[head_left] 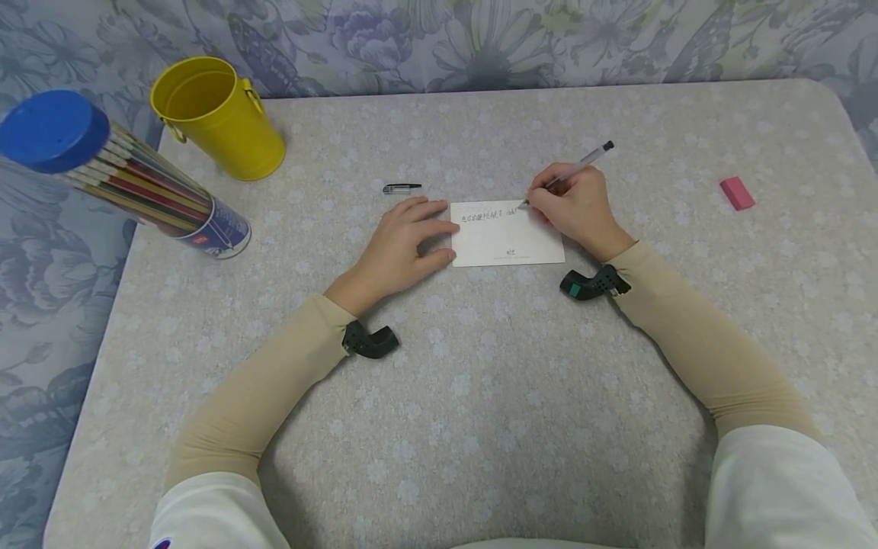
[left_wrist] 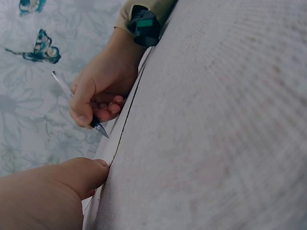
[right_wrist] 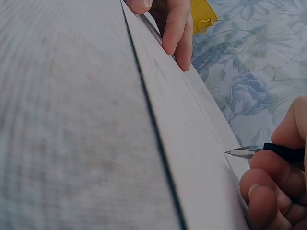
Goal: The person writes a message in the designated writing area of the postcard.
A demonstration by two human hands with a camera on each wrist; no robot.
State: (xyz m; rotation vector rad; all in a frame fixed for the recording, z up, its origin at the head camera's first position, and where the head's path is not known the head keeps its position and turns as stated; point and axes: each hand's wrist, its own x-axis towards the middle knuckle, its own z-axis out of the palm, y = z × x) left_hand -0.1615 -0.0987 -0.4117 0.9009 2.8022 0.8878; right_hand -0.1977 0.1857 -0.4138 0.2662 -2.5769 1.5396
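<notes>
A white card (head_left: 507, 240) with a line of handwriting near its top lies on the table in the head view. My right hand (head_left: 572, 202) pinches a pen (head_left: 591, 155) with a clear barrel and dark grip, its tip at the end of the writing. In the right wrist view the pen's metal tip (right_wrist: 238, 152) meets the card's surface. My left hand (head_left: 408, 244) rests at the card's left edge, fingers spread and extended, thumb and fingertips on the border. The left wrist view shows that thumb (left_wrist: 86, 175) pressing at the edge.
A black-and-clear pen cap (head_left: 402, 188) lies beyond my left hand. A pink eraser (head_left: 737, 194) sits to the right. At the back left stand a yellow bucket (head_left: 250, 145) and a blue-lidded tube of pencils (head_left: 222, 229). A floral wall (head_left: 494, 46) borders the table's far edge.
</notes>
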